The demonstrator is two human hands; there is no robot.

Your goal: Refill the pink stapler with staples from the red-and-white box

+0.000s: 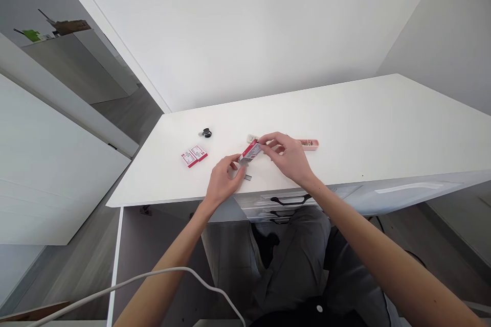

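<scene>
A small red-and-white staple box [251, 150] is tilted above the white tabletop between my hands. My right hand [286, 156] pinches its upper right end between thumb and fingers. At the lower left end, the fingers of my left hand [224, 179] close around the box, and something greyish shows there that I cannot make out clearly. A grey strip of staples [248, 177] lies on the table beside my left thumb. Behind my right hand lies a long pink stapler-like object [310, 144], opened, its middle hidden by the hand.
Two more red-and-white boxes [194, 155] lie side by side to the left. A small black staple remover or clip [206, 133] is behind them. Dark-handled drawers [290, 200] are under the table's front edge. A white cable [180, 269] crosses over my left forearm.
</scene>
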